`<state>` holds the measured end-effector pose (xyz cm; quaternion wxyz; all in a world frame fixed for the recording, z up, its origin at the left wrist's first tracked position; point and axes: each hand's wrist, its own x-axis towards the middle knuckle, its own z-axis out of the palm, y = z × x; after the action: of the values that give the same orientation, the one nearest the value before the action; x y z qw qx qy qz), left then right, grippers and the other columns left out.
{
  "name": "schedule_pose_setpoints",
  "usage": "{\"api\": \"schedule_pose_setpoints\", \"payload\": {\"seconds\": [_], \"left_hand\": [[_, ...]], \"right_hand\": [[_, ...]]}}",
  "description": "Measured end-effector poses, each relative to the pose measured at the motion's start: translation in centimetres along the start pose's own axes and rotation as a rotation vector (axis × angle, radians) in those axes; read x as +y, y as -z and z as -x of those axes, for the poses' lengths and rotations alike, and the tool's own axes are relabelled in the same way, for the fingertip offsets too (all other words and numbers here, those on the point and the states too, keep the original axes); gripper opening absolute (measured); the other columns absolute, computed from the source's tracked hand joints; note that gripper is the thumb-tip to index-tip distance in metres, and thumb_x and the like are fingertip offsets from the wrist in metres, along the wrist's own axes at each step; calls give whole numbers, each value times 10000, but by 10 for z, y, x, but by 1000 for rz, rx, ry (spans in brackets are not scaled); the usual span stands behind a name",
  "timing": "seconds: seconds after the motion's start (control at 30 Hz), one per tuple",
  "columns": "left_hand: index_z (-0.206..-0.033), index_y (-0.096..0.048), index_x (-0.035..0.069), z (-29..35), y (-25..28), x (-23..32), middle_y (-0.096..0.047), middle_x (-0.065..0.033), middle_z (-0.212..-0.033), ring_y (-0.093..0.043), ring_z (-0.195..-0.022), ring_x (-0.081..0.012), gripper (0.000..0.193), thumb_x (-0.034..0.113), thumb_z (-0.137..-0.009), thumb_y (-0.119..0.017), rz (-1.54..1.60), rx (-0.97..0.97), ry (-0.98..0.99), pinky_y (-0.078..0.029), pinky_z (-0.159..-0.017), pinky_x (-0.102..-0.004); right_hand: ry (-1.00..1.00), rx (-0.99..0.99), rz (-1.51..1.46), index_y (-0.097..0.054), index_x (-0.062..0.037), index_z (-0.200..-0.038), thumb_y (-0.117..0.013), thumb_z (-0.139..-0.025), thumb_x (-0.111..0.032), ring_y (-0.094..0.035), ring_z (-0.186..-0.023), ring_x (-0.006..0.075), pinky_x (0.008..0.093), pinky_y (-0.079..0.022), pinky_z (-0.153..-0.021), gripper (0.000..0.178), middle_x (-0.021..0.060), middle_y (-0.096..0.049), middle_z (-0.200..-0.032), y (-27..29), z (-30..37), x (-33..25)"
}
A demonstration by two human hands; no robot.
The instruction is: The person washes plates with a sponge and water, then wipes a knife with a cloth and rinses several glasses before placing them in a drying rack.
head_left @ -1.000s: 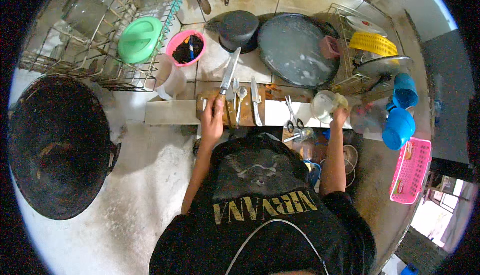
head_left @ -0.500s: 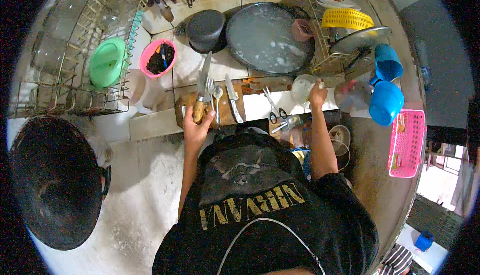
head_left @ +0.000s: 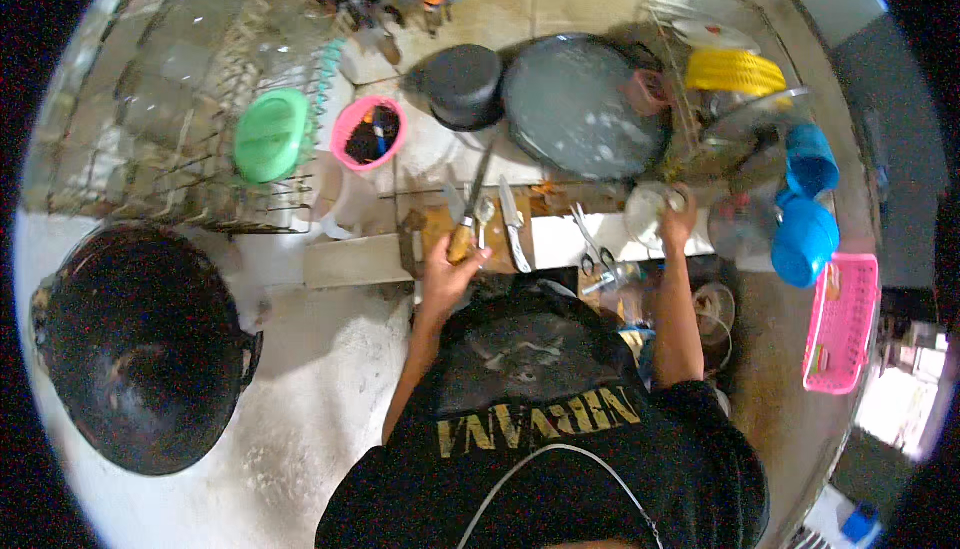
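Note:
My left hand [head_left: 447, 274] is closed around the wooden handle of a kitchen knife [head_left: 481, 177], its blade pointing away from me and seen nearly edge-on. Beneath it, on a wooden cutting board [head_left: 418, 239], lie a spoon [head_left: 485, 214], a fork [head_left: 453, 192] partly hidden by the knife, and a white-handled knife [head_left: 515, 224]. To the right lies a pair of scissors [head_left: 593, 241]. My right hand [head_left: 681, 219] is at a clear bowl [head_left: 645, 217], fingers closed over its right side. What the fingers grip there is blurred and small.
Behind stand a large grey basin [head_left: 570, 99] of cloudy water, a black pot [head_left: 462, 87] and a pink bowl [head_left: 345, 139] with dark contents. Wire racks [head_left: 290, 214] flank both sides. Blue cups [head_left: 806, 239] and a pink basket [head_left: 840, 324] hang right; a black wok [head_left: 150, 349] sits left.
The whole view has shifted, so things appear farther right and lower. The knife in my left hand has turned, its blade now leaning right over the fork and spoon. My right hand stays by the bowl.

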<state>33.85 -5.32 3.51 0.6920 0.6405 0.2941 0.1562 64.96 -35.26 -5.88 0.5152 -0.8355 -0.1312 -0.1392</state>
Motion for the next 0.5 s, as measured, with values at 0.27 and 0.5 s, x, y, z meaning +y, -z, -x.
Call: {"api": "schedule_pose_setpoints", "payload": {"seconds": [0.27, 0.5], "left_hand": [[-980, -576, 39, 3, 10, 2, -576, 13, -806, -528, -731, -90, 356, 267, -759, -737, -47, 39, -42, -438, -660, -252], [-982, -587, 21, -1, 33, -9, -601, -17, -834, -546, -743, -108, 392, 315, -759, -720, -78, 18, 37, -450, -679, -280]], "right_hand": [[-162, -221, 743, -527, -45, -1203, -618, -782, -418, -507, -1087, 336, 421, -375, -945, 570, 204, -537, -1190, -19, 18, -9], [101, 22, 742, -617, -44, -993, -665, -754, -270, -562, -959, 285, 440, -429, -822, 333, 110, -616, -1015, -16, 8, -133]]}}
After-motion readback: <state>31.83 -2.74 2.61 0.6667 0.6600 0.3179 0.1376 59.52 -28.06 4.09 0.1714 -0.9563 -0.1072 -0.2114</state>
